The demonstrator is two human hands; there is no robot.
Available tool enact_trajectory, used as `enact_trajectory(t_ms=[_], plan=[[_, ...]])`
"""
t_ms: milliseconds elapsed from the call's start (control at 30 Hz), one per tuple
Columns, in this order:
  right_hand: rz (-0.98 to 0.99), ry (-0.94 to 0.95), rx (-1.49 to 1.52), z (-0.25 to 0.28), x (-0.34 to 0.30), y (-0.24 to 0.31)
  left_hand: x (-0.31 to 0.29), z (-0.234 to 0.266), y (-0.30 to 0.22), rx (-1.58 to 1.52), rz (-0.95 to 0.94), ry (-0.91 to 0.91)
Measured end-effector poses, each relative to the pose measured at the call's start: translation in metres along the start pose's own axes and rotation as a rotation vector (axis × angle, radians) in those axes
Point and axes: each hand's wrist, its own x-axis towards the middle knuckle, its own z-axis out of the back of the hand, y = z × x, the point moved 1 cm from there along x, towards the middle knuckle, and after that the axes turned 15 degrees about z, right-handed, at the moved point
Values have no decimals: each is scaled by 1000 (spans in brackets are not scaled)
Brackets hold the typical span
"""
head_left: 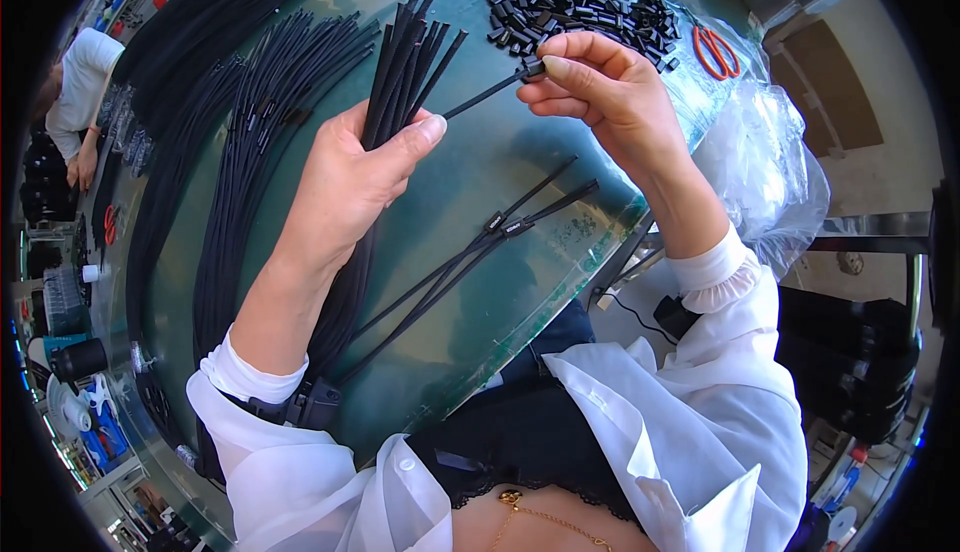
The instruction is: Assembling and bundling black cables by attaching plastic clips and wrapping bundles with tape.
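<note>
My left hand [355, 167] is closed round a bundle of black cords [395, 77], their cut ends fanning out above the thumb. One cord [485, 95] slants away from the bundle toward my right hand [610, 92]. There the thumb and forefinger pinch a small black sleeve [534, 69] at the cord's tip. Whether the cord passes through the sleeve, I cannot tell. Below my right hand, a few separate cords [470, 252] lie on the table, with small dark tags [515, 227] near their ends.
A heap of small black sleeves [580, 12] sits at the back. Red-handled scissors [715, 52] and a clear plastic bag [760, 152] are to its right. Long black cord bundles [250, 142] cover the left of the green table [450, 332]. Another person [85, 102] works at far left.
</note>
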Motion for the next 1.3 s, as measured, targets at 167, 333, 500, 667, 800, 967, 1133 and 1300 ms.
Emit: enact_trajectory(t_ms=[167,333,500,667,800,967,1133,1300], plan=[[-40,20,93,3,-1,2,-1,-1,0,22,-18,-13],[62,81,-70,4,-1,8,-2,0,-1,28,-1,-5],[112,122,-169,6,-3,9,-3,-2,-1,60,-22,-23],[-4,97,17,7,-5,11,-3,-3,-1,109,-34,-45],[26,131,-90,5,-8,12,-2,-3,-1,158,-83,-51],[163,400,-324,-18,-27,13,-9,-24,-4,172,-148,116],[12,519,-435,-12,-24,20,-1,-7,7,203,23,108],[206,605,-1107,22,1,12,3,2,8,133,-66,16]])
